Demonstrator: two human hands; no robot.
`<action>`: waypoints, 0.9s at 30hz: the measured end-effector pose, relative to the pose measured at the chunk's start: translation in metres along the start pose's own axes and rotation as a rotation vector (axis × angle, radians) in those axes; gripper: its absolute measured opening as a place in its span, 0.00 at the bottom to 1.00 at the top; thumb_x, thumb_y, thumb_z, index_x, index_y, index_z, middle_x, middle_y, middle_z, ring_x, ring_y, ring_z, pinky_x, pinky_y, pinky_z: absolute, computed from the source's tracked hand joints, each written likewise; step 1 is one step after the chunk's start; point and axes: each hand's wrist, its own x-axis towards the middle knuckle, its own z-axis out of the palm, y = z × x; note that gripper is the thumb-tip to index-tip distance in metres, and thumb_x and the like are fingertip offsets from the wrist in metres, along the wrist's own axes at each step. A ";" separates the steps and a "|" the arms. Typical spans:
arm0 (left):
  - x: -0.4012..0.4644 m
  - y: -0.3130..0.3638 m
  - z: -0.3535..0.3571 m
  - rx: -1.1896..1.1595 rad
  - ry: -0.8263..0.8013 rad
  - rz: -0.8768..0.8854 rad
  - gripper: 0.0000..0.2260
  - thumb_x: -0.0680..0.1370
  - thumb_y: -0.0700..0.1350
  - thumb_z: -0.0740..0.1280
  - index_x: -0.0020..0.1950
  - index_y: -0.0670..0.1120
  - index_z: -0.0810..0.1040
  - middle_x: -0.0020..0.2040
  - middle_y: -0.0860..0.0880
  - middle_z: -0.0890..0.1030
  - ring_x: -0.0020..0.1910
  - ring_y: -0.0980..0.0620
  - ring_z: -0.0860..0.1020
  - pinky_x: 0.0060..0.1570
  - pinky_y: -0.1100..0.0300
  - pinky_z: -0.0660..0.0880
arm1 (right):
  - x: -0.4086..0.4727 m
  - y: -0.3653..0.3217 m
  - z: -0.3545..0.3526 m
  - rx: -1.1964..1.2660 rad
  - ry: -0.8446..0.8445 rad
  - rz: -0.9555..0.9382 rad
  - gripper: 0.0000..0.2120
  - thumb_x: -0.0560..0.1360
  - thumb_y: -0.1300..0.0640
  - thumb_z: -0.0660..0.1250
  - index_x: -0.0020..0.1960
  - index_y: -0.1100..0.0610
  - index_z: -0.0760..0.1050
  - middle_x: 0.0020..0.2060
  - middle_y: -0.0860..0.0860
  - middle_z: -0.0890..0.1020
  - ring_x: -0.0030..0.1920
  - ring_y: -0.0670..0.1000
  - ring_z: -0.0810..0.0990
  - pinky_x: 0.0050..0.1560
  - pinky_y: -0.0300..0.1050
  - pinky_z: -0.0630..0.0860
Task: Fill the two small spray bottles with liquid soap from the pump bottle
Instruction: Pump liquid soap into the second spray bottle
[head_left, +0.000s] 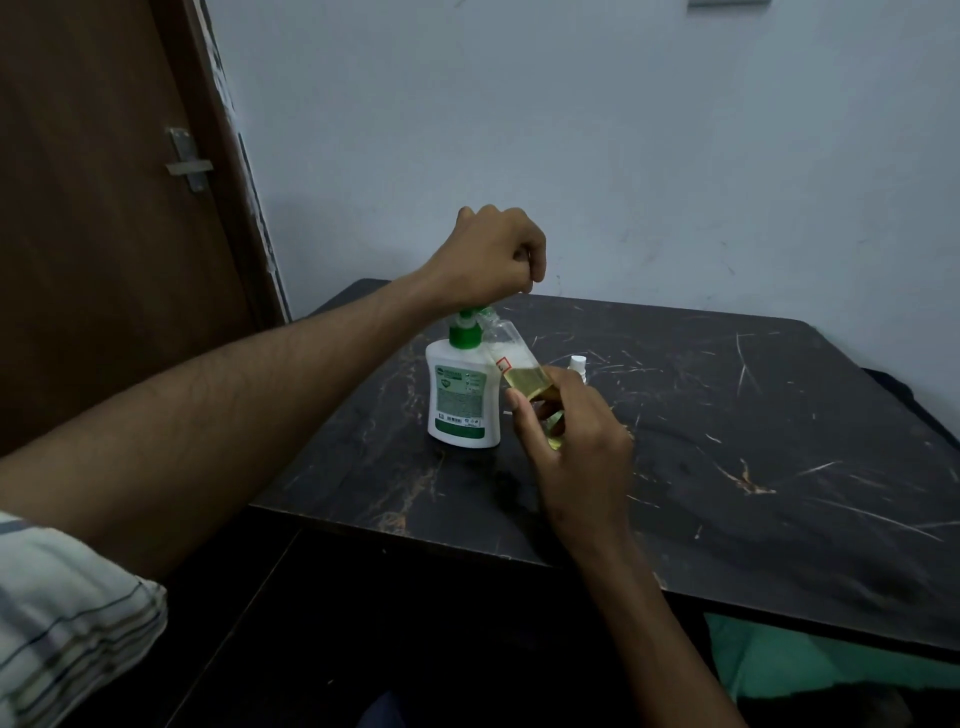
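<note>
Sleeve (62, 613), striped, sits nearest me at lower left, and the left forearm runs from it up to the left hand (488, 254), fisted over the green pump head, fingers curled, pressing down. I cannot tell whether that grip wraps the head. Right hand (571, 441) comes up from below; its grip pinches the small spray bottle (514, 364), tilted with its open mouth at the nozzle, yellow soap in its lower part. Pump bottle (460, 400) stands upright on the dark marbled surface (753, 441). Behind the right hand I see a white cap (577, 362). Beyond: pale wall (571, 130) and brown door (93, 208) at left.
</note>
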 end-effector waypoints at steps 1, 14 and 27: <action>-0.001 -0.001 0.001 -0.006 0.000 -0.006 0.13 0.67 0.41 0.63 0.41 0.50 0.87 0.34 0.57 0.85 0.40 0.58 0.84 0.62 0.38 0.77 | 0.000 0.000 0.000 -0.006 0.002 -0.002 0.14 0.80 0.48 0.69 0.59 0.56 0.79 0.48 0.50 0.83 0.42 0.39 0.73 0.43 0.21 0.67; -0.001 -0.003 0.002 -0.018 0.013 -0.009 0.14 0.67 0.39 0.62 0.41 0.50 0.87 0.34 0.56 0.85 0.39 0.59 0.84 0.61 0.38 0.78 | 0.000 -0.001 0.000 -0.026 -0.013 0.002 0.15 0.79 0.47 0.69 0.60 0.56 0.78 0.48 0.50 0.83 0.42 0.39 0.73 0.41 0.21 0.66; -0.001 -0.004 0.003 -0.007 0.013 -0.007 0.13 0.67 0.39 0.63 0.41 0.50 0.87 0.34 0.56 0.85 0.40 0.58 0.85 0.61 0.38 0.78 | 0.000 0.001 0.001 0.002 -0.018 0.010 0.13 0.80 0.47 0.69 0.60 0.55 0.78 0.49 0.49 0.82 0.43 0.41 0.76 0.42 0.29 0.71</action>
